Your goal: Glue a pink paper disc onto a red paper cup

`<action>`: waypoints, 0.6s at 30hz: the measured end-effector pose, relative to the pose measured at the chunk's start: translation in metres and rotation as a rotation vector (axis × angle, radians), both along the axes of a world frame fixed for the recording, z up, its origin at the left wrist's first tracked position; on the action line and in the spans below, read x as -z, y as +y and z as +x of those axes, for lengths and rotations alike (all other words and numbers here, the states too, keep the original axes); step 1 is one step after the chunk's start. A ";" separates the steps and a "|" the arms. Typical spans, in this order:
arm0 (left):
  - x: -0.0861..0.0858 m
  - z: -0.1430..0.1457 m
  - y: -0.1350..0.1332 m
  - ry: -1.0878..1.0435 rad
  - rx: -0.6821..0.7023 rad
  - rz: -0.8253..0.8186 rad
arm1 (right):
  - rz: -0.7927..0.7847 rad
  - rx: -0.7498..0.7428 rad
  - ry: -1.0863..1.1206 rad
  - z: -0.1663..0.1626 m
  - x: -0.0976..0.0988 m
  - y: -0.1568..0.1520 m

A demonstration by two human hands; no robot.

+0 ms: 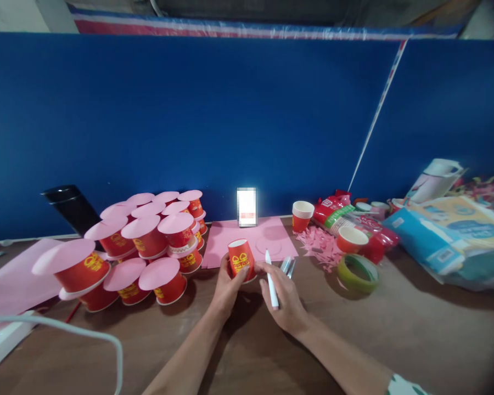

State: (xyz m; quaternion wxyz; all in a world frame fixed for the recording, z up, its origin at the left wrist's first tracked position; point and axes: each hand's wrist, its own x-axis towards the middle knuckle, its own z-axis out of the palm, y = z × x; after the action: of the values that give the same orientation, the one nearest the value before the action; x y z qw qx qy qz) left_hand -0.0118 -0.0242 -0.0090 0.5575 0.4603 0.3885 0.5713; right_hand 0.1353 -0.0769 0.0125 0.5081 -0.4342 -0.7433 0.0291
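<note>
The red paper cup (239,262) was held just above the brown table (247,356), at the middle and on the near side of a pink sheet (226,236). It was bright red, with bold yellow characters printed on the side facing the person. A white, rounded end showed at the top, and a strip of pale rim peeped out at the lower right. It leaned a little and looked narrower above than below. The left hand (227,286) gripped it, fingers round its left side and thumb laid across the front, over the lower part of the lettering. The right hand (286,296) was closed on a white pen (273,285), dark tip pointing to the far side; its index fingertip came right up to the cup's right side, though I couldn't tell whether it touched. A faint circle showed on the sheet behind. Over to the left stood similar red cups (142,244), topped with pink discs (160,273); to the right lay pink scraps (319,247) and a yellowish tape roll (357,282).
</note>
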 end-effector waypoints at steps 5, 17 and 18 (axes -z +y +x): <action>0.002 0.000 0.001 0.030 0.025 0.015 | -0.009 -0.030 0.003 0.000 0.001 0.001; -0.008 0.001 -0.002 0.115 0.016 0.018 | -0.013 -0.057 -0.014 0.001 0.005 0.003; -0.009 0.001 -0.002 0.125 0.014 0.015 | -0.011 -0.059 -0.013 0.001 0.005 0.003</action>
State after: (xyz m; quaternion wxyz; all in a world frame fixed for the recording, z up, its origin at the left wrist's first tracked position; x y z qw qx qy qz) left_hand -0.0104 -0.0263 0.0000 0.5325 0.5020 0.4151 0.5404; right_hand 0.1368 -0.0739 0.0074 0.4998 -0.4149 -0.7589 0.0452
